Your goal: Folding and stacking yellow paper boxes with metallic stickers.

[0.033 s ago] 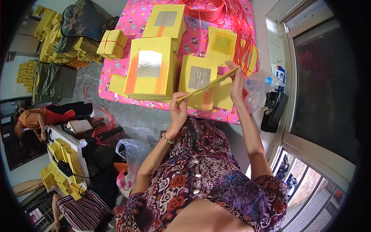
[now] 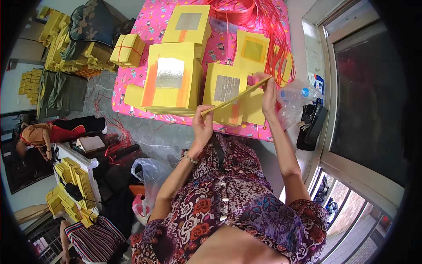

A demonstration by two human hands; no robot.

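A thin sheaf of yellow joss paper (image 2: pixel 237 96) is held slantwise between my hands, seen nearly edge-on. My left hand (image 2: pixel 203 126) pinches its lower left end. At the upper right end, my right hand (image 2: pixel 269 97) grips it with thumb and fingers. Below and behind the sheaf lies a joss paper stack with a streaked silver foil square (image 2: pixel 226 89). To the left rises a taller stack with a shiny silver square (image 2: pixel 170 74). Another pile with a gold-toned square (image 2: pixel 252 51) sits beyond my right hand.
A pink patterned cloth (image 2: pixel 125 94) covers the table. Red plastic strips (image 2: pixel 274 33) heap at its far right, and a tied yellow bundle (image 2: pixel 127 50) sits at the left edge. A clear plastic bag (image 2: pixel 292 105) hangs at right. Two other people (image 2: pixel 94 240) are at left.
My right fingertips have come down and curled closer to the sheaf's upper end. My left hand keeps its place.
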